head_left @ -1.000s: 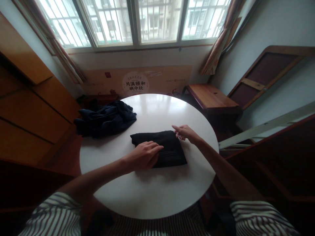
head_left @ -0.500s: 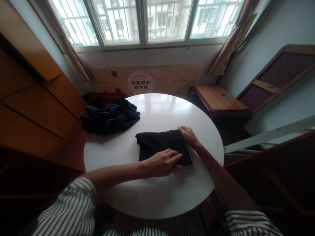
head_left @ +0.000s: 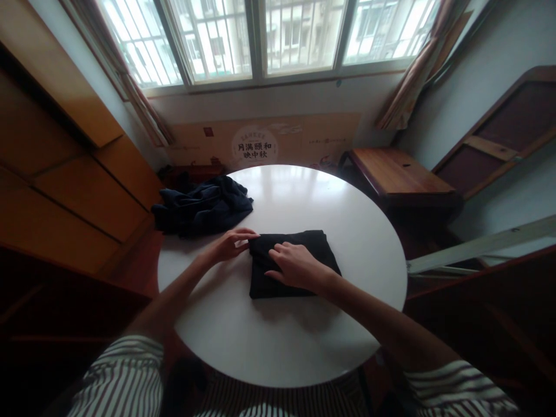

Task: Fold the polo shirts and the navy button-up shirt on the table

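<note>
A folded black garment (head_left: 321, 246) lies as a flat, roughly rectangular bundle on the white round table (head_left: 286, 347). At its far left corner my left hand (head_left: 230, 244) pinches the cloth between thumb and fingertips. My right hand (head_left: 297, 267) rests on top of the bundle, fingers bent a little and thumb held apart, gripping nothing. It covers part of the upper surface. Just beyond my left hand, a crumpled dark navy cloth (head_left: 202, 205) is heaped on the table's far left side, part of it hanging over the edge.
Wooden cabinets (head_left: 82, 191) line the left side. A small wooden table (head_left: 399, 174) stands beyond the round table on the right, near a leaning framed panel (head_left: 499, 139). Behind are a printed cardboard sheet (head_left: 304, 139) and barred windows (head_left: 299, 37).
My left hand has moved from the garment's near side to its far left corner. My right hand has left the far right corner and come onto the top. The view has shifted slightly.
</note>
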A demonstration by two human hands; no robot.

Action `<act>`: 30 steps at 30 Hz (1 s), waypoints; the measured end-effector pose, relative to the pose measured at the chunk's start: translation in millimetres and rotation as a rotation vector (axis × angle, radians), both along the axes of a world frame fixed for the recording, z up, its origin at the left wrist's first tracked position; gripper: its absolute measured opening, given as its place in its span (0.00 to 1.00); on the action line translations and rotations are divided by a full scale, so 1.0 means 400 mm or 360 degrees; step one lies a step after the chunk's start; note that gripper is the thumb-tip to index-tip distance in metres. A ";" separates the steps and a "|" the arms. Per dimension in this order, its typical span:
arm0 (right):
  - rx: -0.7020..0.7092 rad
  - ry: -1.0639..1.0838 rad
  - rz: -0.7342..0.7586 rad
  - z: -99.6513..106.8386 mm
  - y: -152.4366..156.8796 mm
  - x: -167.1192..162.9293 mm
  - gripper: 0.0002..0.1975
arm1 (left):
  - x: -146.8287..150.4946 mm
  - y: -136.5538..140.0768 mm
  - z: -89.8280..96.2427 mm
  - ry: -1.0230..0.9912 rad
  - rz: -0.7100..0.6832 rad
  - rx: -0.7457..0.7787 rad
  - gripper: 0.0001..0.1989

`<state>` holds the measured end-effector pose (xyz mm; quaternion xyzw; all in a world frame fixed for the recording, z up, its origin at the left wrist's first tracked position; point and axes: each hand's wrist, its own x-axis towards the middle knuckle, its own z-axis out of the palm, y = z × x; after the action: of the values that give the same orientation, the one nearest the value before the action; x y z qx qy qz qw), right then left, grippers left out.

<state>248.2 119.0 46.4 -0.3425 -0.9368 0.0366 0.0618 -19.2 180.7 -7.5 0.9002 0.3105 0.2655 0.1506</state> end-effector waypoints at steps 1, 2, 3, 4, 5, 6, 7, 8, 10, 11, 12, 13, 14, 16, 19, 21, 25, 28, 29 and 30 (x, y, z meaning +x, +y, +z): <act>-0.0002 -0.0052 0.0040 -0.012 -0.007 -0.007 0.12 | 0.005 0.001 -0.009 -0.0004 0.0010 0.0045 0.15; -0.0009 -0.0086 0.0091 -0.024 -0.013 -0.008 0.09 | 0.008 0.001 -0.016 -0.0003 0.0021 0.0087 0.14; -0.0017 -0.0102 0.0147 -0.033 -0.018 -0.004 0.08 | 0.011 0.000 -0.022 -0.0001 0.0027 0.0117 0.14; -0.0021 -0.0094 0.0195 -0.041 -0.022 0.004 0.09 | 0.012 -0.001 -0.025 -0.0006 0.0031 0.0135 0.14; -0.0027 -0.0056 0.0226 -0.044 -0.023 0.017 0.09 | 0.012 -0.003 -0.025 -0.0022 0.0032 0.0138 0.14; -0.0043 0.0012 0.0235 -0.045 -0.020 0.033 0.09 | 0.011 -0.005 -0.024 -0.0047 0.0026 0.0123 0.14; -0.0071 0.0114 0.0205 -0.042 -0.010 0.052 0.09 | 0.011 -0.007 -0.021 -0.0083 0.0020 0.0084 0.14; -0.0105 0.0250 0.0132 -0.037 0.007 0.075 0.11 | 0.012 -0.007 -0.016 -0.0132 0.0025 0.0020 0.13; -0.0154 0.0530 -0.0120 -0.026 0.060 0.128 0.13 | 0.020 -0.001 -0.001 -0.0251 0.0120 -0.0187 0.13; -0.0181 0.0629 -0.0279 -0.021 0.095 0.157 0.12 | 0.027 0.006 0.008 -0.0307 0.0209 -0.0332 0.14; -0.0228 0.0665 -0.0432 -0.017 0.131 0.185 0.13 | 0.036 0.015 0.018 -0.0349 0.0301 -0.0497 0.15; -0.0352 0.0653 -0.0553 -0.014 0.167 0.211 0.18 | 0.048 0.027 0.028 -0.0367 0.0373 -0.0672 0.17; -0.0543 0.0626 -0.0633 -0.012 0.199 0.234 0.23 | 0.061 0.040 0.038 -0.0355 0.0411 -0.0845 0.19; -0.0967 0.0574 -0.0658 -0.009 0.247 0.265 0.29 | 0.088 0.065 0.058 -0.0245 0.0366 -0.1119 0.23; -0.1400 0.0519 -0.0502 -0.003 0.273 0.279 0.23 | 0.123 0.090 0.083 -0.0025 0.0253 -0.1283 0.21; -0.1487 0.0495 -0.0454 0.007 0.270 0.279 0.20 | 0.139 0.094 0.100 0.0036 0.0220 -0.1207 0.18; -0.1199 0.0554 -0.0397 0.068 0.247 0.289 0.19 | 0.153 0.081 0.168 0.0124 0.0125 -0.0724 0.13; -0.0629 0.0591 -0.0294 0.139 0.216 0.299 0.19 | 0.149 0.055 0.239 0.0085 0.0277 -0.0102 0.15; -0.0405 0.0622 -0.0259 0.158 0.202 0.300 0.19 | 0.145 0.044 0.257 0.0039 0.0332 0.0116 0.16; -0.0191 0.0651 -0.0209 0.169 0.187 0.299 0.18 | 0.140 0.031 0.267 0.0003 0.0352 0.0307 0.17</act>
<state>367.9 193.7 113.9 -0.3913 -0.8766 0.1567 0.2323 36.8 193.3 99.3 0.8710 0.3811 0.3082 0.0330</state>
